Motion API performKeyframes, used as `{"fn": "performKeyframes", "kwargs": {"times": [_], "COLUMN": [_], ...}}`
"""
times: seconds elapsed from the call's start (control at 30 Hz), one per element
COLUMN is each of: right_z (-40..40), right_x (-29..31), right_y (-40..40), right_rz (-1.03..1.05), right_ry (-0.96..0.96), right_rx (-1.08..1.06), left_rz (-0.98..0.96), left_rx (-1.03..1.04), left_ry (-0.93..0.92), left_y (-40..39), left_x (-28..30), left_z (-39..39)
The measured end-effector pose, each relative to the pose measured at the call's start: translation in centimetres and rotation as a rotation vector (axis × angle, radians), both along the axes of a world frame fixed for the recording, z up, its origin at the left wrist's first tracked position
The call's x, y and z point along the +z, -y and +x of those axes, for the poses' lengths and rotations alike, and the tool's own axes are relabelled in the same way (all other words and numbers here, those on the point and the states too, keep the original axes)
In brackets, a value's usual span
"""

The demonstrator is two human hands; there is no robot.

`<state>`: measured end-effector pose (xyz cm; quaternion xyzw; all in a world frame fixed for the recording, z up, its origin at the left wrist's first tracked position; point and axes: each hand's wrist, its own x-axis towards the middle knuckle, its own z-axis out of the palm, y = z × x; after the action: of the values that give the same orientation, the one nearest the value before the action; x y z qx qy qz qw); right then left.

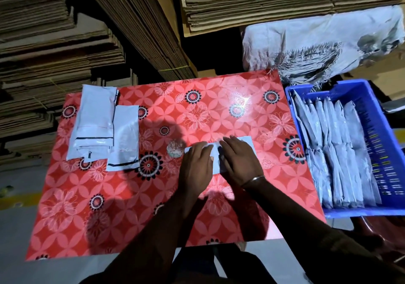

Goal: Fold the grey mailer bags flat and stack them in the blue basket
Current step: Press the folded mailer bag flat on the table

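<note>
1. Head view shows us, mid-frame, pressing one grey mailer bag (215,156) flat on the red flowered surface (197,108)
2. Our left hand (195,169) lies on it with fingers fairly straight, a spread grip pinning the fold
3. Our right hand (238,163) presses the other half, fingers spread, probably creasing it
4. Unfolded bags (96,119) wait at left of frame, within reach
5. The blue basket (377,143) sits at right of frame, just beside the surface, with folded bags (337,152) standing in rows, so finished ones go in easily
</note>
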<state>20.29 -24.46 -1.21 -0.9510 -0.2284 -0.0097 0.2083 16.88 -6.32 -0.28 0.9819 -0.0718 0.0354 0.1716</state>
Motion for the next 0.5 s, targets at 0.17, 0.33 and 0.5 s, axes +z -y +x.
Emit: {"fn": "performKeyframes", "kwargs": {"times": [0.17,0.33,0.5], "right_z": [1.4,1.2,1.4], "right_x": [-3.4,-5.5,-6.4], "right_y": [-2.0,-1.7,-1.9], "right_rz": [-0.174,-0.180,-0.180], "right_ry": [-0.172,-0.137,-0.111], "right_rx": [-0.045,-0.046,-0.071], "left_rz": [0.066,0.130,0.142], "left_rx": [0.061,0.115,0.117], "left_ry": [-0.218,-0.184,-0.159], "left_y": [0.9,1.0,1.3], "left_x": [-3.2,-6.0,-6.4], "left_z": [2.5,1.6,1.6]}}
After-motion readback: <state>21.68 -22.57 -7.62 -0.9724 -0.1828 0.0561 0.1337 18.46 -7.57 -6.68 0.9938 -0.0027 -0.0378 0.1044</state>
